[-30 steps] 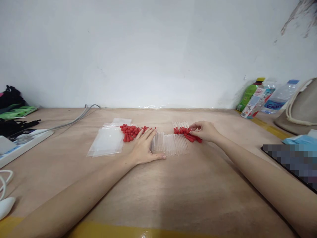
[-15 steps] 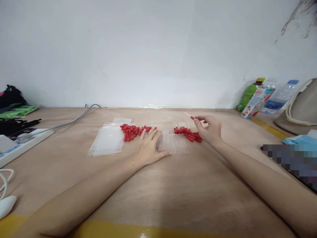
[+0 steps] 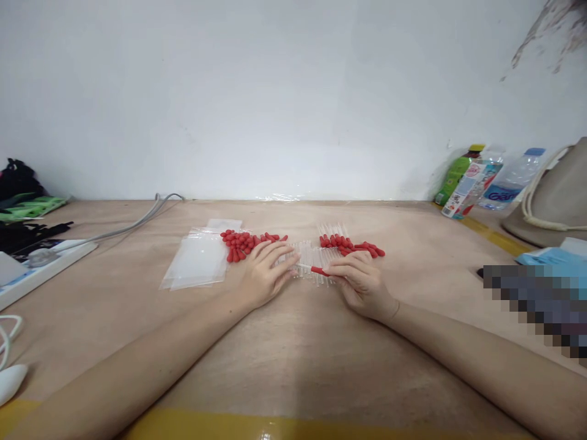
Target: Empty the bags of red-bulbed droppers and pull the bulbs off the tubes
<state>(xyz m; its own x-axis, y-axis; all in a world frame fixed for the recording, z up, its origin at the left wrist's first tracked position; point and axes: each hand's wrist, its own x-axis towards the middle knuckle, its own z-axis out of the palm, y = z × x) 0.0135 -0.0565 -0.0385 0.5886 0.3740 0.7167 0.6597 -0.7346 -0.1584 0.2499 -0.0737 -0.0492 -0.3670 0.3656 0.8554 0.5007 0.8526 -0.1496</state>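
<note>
Between my hands, a red rubber bulb (image 3: 320, 271) has a thin pale tube running left from it, like a small dropper. My right hand (image 3: 362, 282) pinches the bulb end. The fingers of my left hand (image 3: 269, 274) are closed at the tube's other end; their tips partly hide it. Below and behind lies a row of thin clear tubes (image 3: 316, 253). A heap of red bulbs (image 3: 245, 243) lies just beyond my left hand. Behind my right hand are several red-bulbed droppers (image 3: 337, 241), some with thin tubes pointing at the wall.
Clear plastic bags (image 3: 197, 260) lie left of the red heap. A white power strip (image 3: 50, 266) with a grey cable (image 3: 137, 221) sits far left, near a white mouse (image 3: 11, 382). At the right back stand bottles (image 3: 472, 186) and a beige bag (image 3: 545, 195).
My right hand has moved left and toward me, bringing the red-bulbed piece over the clear tubes. My left hand, spread flat before, has curled its fingers around the thin end.
</note>
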